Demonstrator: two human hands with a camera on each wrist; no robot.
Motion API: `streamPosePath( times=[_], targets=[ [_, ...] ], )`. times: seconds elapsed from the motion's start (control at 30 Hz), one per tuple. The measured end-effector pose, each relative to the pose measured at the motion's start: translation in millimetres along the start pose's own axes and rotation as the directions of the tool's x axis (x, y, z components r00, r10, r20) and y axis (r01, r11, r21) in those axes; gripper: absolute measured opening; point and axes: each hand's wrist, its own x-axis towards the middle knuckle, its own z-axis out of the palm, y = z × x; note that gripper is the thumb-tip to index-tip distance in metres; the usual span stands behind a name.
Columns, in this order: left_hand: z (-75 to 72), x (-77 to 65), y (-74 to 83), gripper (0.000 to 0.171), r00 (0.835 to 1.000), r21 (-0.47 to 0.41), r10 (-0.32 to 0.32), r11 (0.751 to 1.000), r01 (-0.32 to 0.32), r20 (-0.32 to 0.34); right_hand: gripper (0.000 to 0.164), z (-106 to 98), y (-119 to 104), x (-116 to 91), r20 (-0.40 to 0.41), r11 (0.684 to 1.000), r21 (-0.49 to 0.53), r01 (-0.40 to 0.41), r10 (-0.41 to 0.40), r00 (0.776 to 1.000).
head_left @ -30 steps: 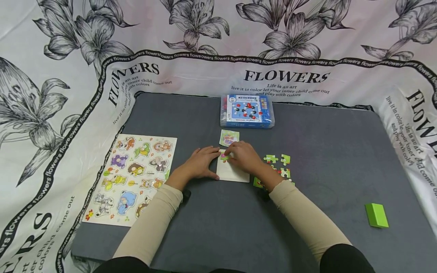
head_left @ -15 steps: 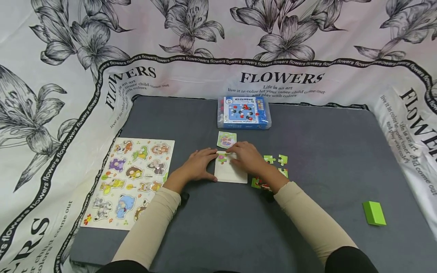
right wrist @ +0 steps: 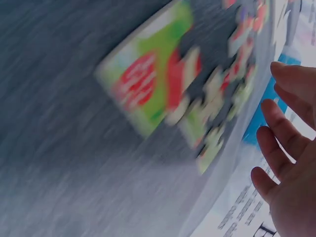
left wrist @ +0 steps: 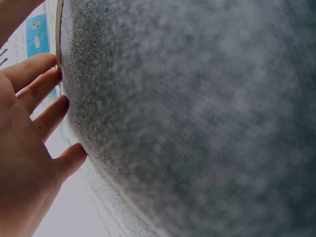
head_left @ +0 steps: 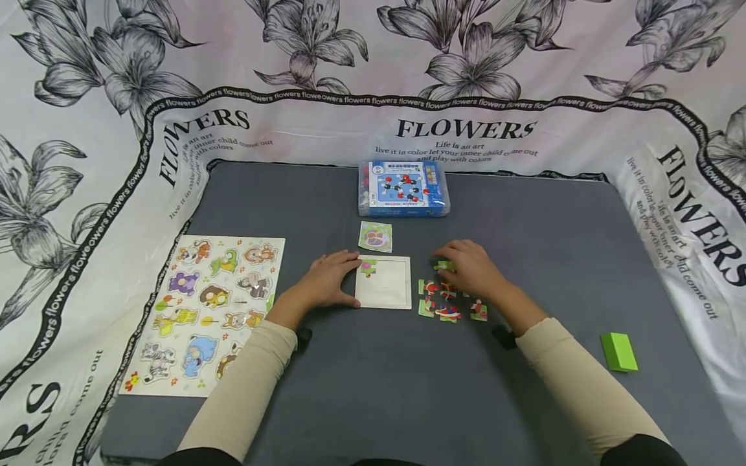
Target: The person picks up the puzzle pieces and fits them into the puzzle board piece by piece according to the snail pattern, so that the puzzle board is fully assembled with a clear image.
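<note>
A pale square puzzle tray (head_left: pixel 387 288) lies mid-table with one green-and-pink puzzle piece (head_left: pixel 368 266) in its upper left corner. My left hand (head_left: pixel 323 281) rests along the tray's left side, thumb and fingers spread at its edge; in the left wrist view the fingers of this hand (left wrist: pixel 29 128) are extended by the rim. To the right, my right hand (head_left: pixel 474 268) reaches over a cluster of loose puzzle pieces (head_left: pixel 449 316), partly covering a green piece (head_left: pixel 445 265). In the right wrist view its fingers are loosely bent beside blurred puzzle pieces (right wrist: pixel 143 79), with nothing seen between them.
Behind the tray lies a small picture card (head_left: pixel 375 237), and farther back stands a blue molecule-model box (head_left: pixel 403 188). An animal sticker sheet (head_left: pixel 212 310) covers the left side. A green block (head_left: pixel 620 352) sits near the right edge. Flower-print cloth (head_left: pixel 326 123) surrounds the grey table.
My right hand has left the piece in the tray's corner and moved right over the loose pieces. The left hand stays at the tray's edge. The head view has shifted slightly.
</note>
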Motion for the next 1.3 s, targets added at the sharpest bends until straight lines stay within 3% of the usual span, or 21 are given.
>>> streamPosePath(
  times=[0.3,0.63,1.3],
  targets=[
    [-1.7,-1.1,1.5,0.091,1.0,-0.008,0.017,1.0,-0.017,-0.014,0.026,-2.0,18.3,-18.3,-0.048,0.998,0.005,0.059,-0.059,0.997],
    [0.1,-2.3,-0.6,0.091,1.0,-0.024,0.012,1.0,-0.013,-0.017,0.024,4.2,22.1,-19.0,-0.056,0.996,0.015,0.089,-0.088,0.995],
    [-2.5,-3.1,1.4,0.091,1.0,-0.021,0.01,1.0,-0.01,-0.013,0.021,5.1,22.5,-13.8,-0.037,0.998,0.017,0.062,-0.062,0.997]
  ],
)
